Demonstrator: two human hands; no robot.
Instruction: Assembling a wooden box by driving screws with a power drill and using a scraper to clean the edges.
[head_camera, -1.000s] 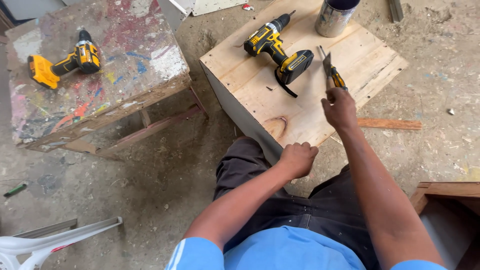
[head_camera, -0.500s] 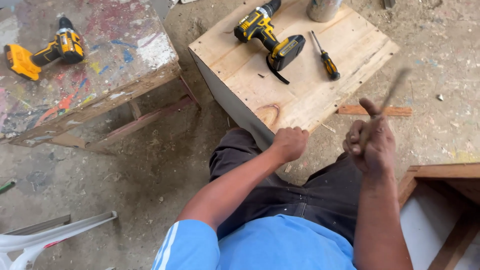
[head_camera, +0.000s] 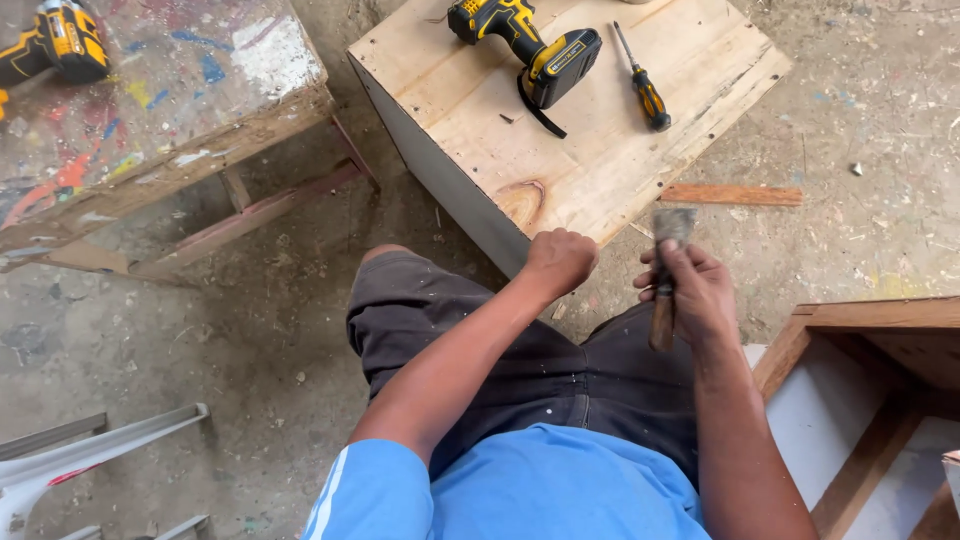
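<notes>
The right hand (head_camera: 690, 290) is clenched around a wooden-handled tool (head_camera: 668, 262), apparently a chisel or small brush. Its blurred head points up and away toward the near edge of the plywood box (head_camera: 620, 170), the handle end down over the lap. The tool's long axis runs nearly upright in the view. The left hand (head_camera: 558, 262) is a closed fist holding nothing visible, resting at the box's near corner, just beside the right. A drill (head_camera: 530, 50) and screwdriver (head_camera: 645, 85) lie farther back on the box top.

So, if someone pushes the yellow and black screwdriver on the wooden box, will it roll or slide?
The yellow and black screwdriver would probably roll, since its handle looks rounded and the pale plywood box top lies flat. It seems stiff and light: a thin metal shaft, short handle. Nothing beside it would stop it.
</notes>
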